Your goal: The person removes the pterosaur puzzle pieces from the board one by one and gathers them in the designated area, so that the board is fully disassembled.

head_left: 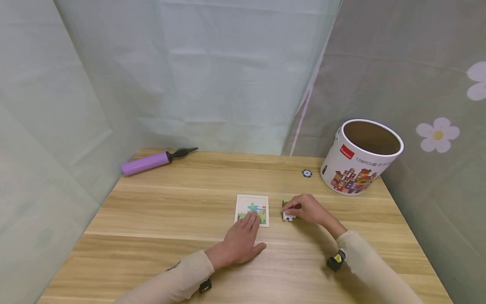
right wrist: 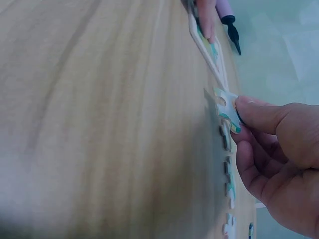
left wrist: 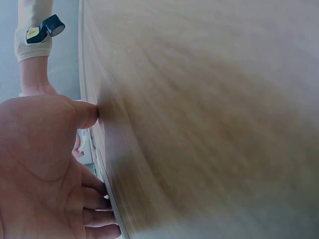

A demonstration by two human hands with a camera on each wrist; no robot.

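A small jigsaw frame [head_left: 243, 199] lies on the table, partly filled with colourful pieces that form a green and blue picture. My left hand [head_left: 242, 240] rests palm down with straight fingers over the lower part of that frame, and its thumb points out to the right. To the right of the frame, my right hand [head_left: 309, 209] pinches a puzzle piece [right wrist: 227, 105] between thumb and fingers. In the right wrist view this piece is held tilted close over the table, its printed face light with teal patches. More loose pieces [right wrist: 230, 189] lie in a row beneath the hand.
A white bucket [head_left: 341, 169] with a block picture stands at the back right. Near it lies a dark blue and white round chip [head_left: 307, 173]. A purple hand pump [head_left: 146, 164] with a black nozzle lies at the back left. Curtains [head_left: 228, 76] hang around the table.
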